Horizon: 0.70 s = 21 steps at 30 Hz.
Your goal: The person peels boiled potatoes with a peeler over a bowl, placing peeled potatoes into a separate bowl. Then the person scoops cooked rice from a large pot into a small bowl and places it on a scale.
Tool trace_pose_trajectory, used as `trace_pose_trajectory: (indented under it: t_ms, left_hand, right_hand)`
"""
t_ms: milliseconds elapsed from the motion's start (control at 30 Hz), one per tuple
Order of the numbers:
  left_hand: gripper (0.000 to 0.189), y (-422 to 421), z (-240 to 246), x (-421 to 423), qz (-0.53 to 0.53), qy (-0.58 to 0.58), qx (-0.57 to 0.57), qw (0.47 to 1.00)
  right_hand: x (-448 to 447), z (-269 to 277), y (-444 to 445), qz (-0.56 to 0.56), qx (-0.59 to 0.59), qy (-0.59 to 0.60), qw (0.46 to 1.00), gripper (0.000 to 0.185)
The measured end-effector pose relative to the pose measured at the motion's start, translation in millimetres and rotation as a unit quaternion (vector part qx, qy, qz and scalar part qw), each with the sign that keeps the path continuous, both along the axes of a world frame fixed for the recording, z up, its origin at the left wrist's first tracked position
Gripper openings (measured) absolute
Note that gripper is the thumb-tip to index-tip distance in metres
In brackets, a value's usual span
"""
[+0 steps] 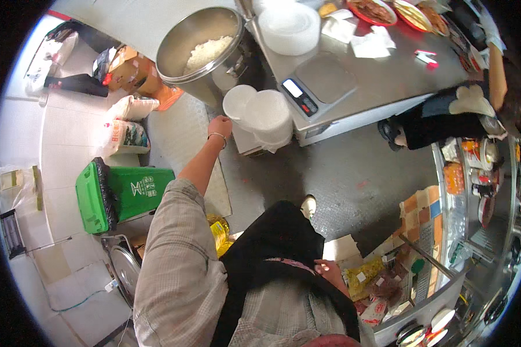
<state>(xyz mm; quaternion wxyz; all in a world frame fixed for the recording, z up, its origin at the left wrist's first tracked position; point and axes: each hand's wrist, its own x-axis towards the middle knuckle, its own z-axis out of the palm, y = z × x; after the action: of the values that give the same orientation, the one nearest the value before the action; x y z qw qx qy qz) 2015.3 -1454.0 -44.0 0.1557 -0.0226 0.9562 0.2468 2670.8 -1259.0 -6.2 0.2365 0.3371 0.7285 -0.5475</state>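
Observation:
My left hand (220, 126) is stretched forward beside stacks of round white containers or lids (269, 115); its fingers are curled, and whether it touches the stack or holds anything cannot be told. A large metal pot (199, 45) with white rice (208, 53) stands just beyond it. My right hand (328, 270) is low at my side by the black apron, fingers bent, its grip unclear. On the steel table (399, 73) are a digital kitchen scale (317, 86) and a stack of clear round plastic containers (289, 28).
A green wheeled bin (134, 186) and a printed sack (126, 136) stand at the left. Another person's gloved hand (492, 37) is at the upper right by the table. Food bags (367, 277) lie at the lower right, near shelves (460, 208) of goods.

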Motion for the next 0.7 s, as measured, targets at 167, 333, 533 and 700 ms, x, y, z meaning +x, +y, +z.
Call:
trace_pose_trajectory:
  t_ms: [167,333,533,700]
  left_hand:
    - [0.029,-32,-47,-47,0.04,-0.009,-0.012,0.999]
    - [0.031,-9,-52,-96,-0.003,-0.018,-0.067,0.998]
    - [0.039,-1,-109,-138,-0.085,-0.056,-0.119,0.988]
    - [0.037,-5,-102,-132,-0.117,0.033,-0.094,0.988]
  right_hand:
    - [-53,-28,36,-0.006,0.063,-0.063,0.996,0.036]
    - [-171,-1,2,-0.081,-0.024,-0.086,0.993,0.032]
    - [-278,-14,-99,-0.136,-0.106,-0.088,0.981,0.031]
    - [-393,11,-141,-0.016,-0.083,-0.019,0.996,0.03]
